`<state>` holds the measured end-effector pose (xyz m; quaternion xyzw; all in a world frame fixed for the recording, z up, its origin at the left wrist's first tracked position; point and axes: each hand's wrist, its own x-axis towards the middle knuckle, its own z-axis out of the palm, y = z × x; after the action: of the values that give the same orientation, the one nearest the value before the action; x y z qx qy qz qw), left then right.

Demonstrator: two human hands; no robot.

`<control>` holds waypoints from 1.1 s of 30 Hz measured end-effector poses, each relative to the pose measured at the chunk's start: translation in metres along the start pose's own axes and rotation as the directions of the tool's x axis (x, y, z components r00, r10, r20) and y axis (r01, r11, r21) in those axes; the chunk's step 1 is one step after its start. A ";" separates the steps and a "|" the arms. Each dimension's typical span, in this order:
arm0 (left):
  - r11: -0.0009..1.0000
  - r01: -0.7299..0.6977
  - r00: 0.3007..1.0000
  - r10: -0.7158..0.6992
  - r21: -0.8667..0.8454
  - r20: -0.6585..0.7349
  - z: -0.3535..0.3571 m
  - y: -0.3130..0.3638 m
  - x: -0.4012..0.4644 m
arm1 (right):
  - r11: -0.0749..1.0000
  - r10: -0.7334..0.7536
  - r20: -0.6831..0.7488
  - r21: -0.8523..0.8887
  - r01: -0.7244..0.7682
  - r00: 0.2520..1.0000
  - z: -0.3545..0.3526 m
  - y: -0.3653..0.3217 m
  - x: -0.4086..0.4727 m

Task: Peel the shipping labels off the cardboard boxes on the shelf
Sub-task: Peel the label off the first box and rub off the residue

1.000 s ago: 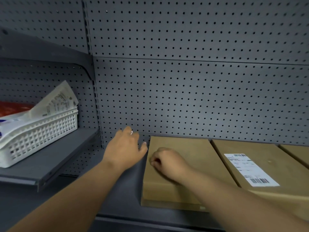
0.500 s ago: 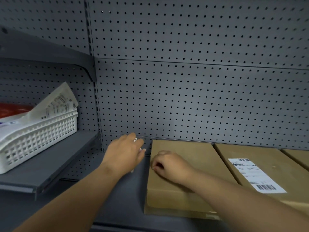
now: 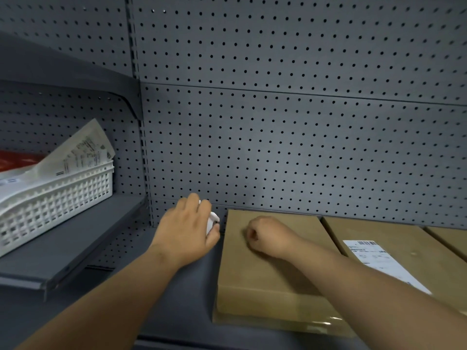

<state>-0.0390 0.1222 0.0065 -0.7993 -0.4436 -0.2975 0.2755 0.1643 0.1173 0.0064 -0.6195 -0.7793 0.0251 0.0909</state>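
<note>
Dark grey metal shelf [image 3: 182, 294] backed by grey perforated pegboard panel [image 3: 290, 147]. Three flat brown cardboard boxes lie side by side on it, pushed against the pegboard. Nearest, leftmost brown cardboard box [image 3: 255, 281]: plain top, no label visible on it, clear glossy tape along its front edge. Middle brown cardboard box [image 3: 429, 253]: carries a white rectangular shipping label [image 3: 379, 263] stuck flat to its top, barcode at the far end, lines of small print below, too blurred to read; its near end is hidden behind the right forearm. Third brown cardboard box [image 3: 449, 236]: only a corner shows at the right edge. Right hand [image 3: 267, 236] rests on the far left part of the leftmost box, fingers curled under into a loose fist with nothing visible inside it. Left hand [image 3: 189, 228] hovers just left of that box, over the shelf, fingers curled round a small crumpled white piece [image 3: 212, 221], likely paper, that pokes out by the thumb. On a lower grey side shelf [image 3: 63, 248] to the left sits a white plastic lattice basket [image 3: 58, 200] holding loose printed white sheets [image 3: 80, 152] and something red [image 3: 17, 160] behind.
</note>
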 end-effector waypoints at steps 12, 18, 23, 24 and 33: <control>0.988 -0.048 0.998 0.042 0.144 0.046 0.008 -0.005 -0.003 | 0.973 0.229 -0.094 0.002 -0.229 0.969 0.009 0.002 0.013; 0.991 -0.057 0.993 0.043 0.125 0.113 0.005 -0.001 -0.007 | 0.994 0.030 -0.054 0.102 -0.025 0.998 0.017 -0.023 0.015; 0.990 -0.048 0.990 0.030 0.131 0.137 0.003 -0.001 -0.006 | 0.981 0.191 -0.080 0.051 -0.187 0.978 0.015 -0.016 0.020; 0.990 -0.054 0.990 0.035 0.132 0.135 0.003 -0.002 -0.005 | 0.992 0.106 -0.072 0.082 -0.100 0.992 0.016 -0.026 0.018; 0.990 -0.064 0.978 0.038 0.122 0.204 -0.002 -0.001 -0.010 | 0.959 0.281 -0.075 0.048 -0.278 0.957 0.010 0.003 0.012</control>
<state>-0.0446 0.1155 0.0010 -0.8170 -0.4669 -0.1788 0.2874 0.1626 0.1306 -0.0027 -0.7220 -0.6791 0.0271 0.1293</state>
